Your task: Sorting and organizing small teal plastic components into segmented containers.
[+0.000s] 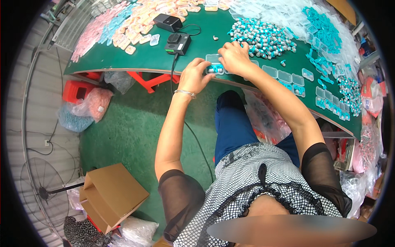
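At the table's near edge my left hand (194, 77) grips a small clear plastic case (214, 70) between thumb and fingers. The case's lid is raised, and teal and white small parts lie inside. My right hand (234, 58) is at the case's right side with curled fingers, its fingertips close to the lid. What those fingers hold, if anything, is hidden. Just beyond my hands sits a heap of small grey-white and teal pieces (261, 39). One loose piece (215, 38) lies apart, left of the heap.
Open clear cases (284, 77) line the table's near edge rightward. Teal parts (323, 31) and transparent cases are piled far right. Orange cases (162, 14) cover the far left. A black adapter (177, 43) with a cord is left of my hands. A cardboard box (117, 193) stands on the floor.
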### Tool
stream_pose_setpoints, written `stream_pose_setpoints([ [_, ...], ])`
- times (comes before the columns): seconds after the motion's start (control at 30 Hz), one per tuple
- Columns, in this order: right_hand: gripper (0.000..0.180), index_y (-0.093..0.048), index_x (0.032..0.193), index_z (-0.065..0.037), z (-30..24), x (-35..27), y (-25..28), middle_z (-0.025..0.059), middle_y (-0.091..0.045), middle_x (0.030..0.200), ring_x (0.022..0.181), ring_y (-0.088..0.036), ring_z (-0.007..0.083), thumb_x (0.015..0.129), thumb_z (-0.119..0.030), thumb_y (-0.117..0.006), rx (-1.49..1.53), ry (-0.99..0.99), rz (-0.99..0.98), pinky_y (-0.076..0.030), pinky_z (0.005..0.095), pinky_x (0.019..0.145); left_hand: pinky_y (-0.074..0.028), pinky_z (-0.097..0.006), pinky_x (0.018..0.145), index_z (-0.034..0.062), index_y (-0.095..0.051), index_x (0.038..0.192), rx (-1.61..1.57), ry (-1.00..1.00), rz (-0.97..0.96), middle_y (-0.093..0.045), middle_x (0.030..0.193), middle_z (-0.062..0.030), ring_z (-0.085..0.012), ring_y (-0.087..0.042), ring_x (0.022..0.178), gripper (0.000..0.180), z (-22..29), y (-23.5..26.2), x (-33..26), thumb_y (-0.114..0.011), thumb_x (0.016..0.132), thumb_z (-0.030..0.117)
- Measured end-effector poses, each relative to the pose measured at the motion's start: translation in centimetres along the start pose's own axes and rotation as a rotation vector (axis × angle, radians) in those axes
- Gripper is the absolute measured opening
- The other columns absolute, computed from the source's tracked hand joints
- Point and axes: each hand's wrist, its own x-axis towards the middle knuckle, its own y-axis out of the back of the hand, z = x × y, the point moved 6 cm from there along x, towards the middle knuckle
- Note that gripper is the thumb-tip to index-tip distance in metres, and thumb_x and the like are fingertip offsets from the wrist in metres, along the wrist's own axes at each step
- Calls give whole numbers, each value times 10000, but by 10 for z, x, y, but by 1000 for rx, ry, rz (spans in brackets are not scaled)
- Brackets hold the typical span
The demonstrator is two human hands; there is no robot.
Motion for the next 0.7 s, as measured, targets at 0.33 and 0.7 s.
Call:
stream_pose_setpoints([
  [0.33, 162, -657, 903, -104, -3, -1, 15, 57, -676, 871, 932, -602, 238, 773, -197, -686, 234, 115, 32, -355, 487, 874, -496, -314, 626, 44, -568, 1167, -82, 67, 153, -608, 1009, -90, -192, -567, 672, 524, 1, 6, 0, -786, 702, 150],
  [0.7, 233, -628, 962, -98, -24, -20, 9, 58, -622, 902, 982, -568, 244, 751, -161, -705, 184, 309, 162, -333, 505, 948, -508, -367, 693, 30, -621, 1015, -4, -70, 175, -604, 988, -130, -325, -617, 808, 229, -4, 1, 3, -667, 833, 161],
])
